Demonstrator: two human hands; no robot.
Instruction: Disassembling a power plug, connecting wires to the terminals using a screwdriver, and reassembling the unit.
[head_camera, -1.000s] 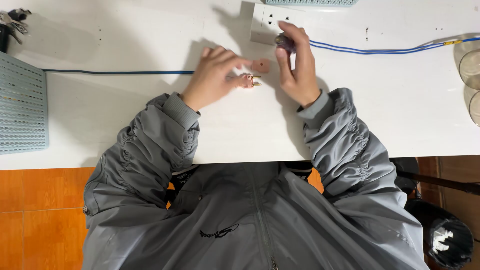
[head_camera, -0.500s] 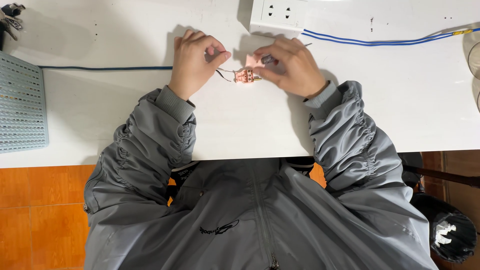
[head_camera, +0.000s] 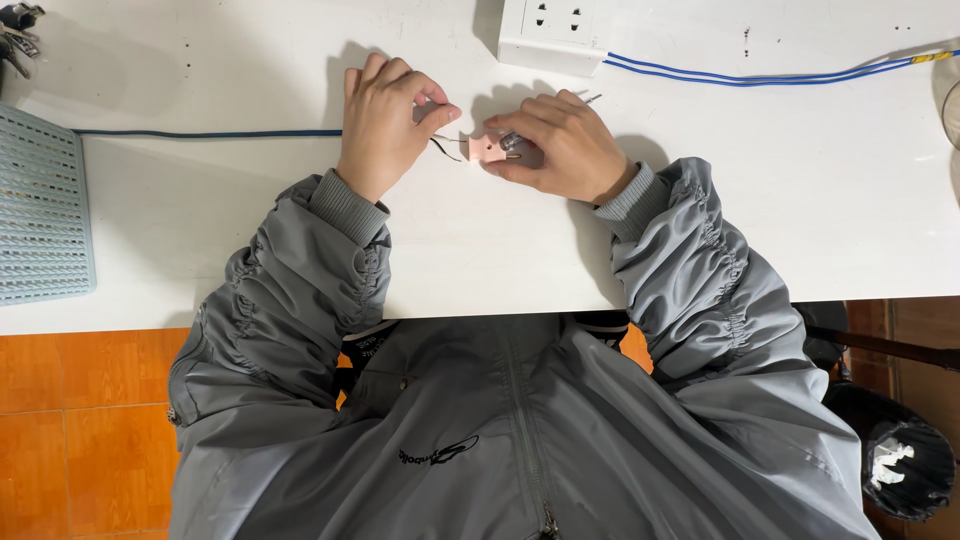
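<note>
Head view: the right hand (head_camera: 560, 150) pinches a small pink block (head_camera: 487, 148) on the white desk (head_camera: 480, 250); the left hand (head_camera: 390, 125) is closed on a thin dark wire (head_camera: 445, 150) at the block's side, seemingly fitting it in. A socket (head_camera: 555, 35) sits close behind; open desk lies toward the near edge.

Electrical workbench: white table (head_camera: 250, 230), power strip (head_camera: 555, 35), blue cables (head_camera: 780, 76), perforated grey tray (head_camera: 40, 210), orange tiled floor (head_camera: 80, 430).
</note>
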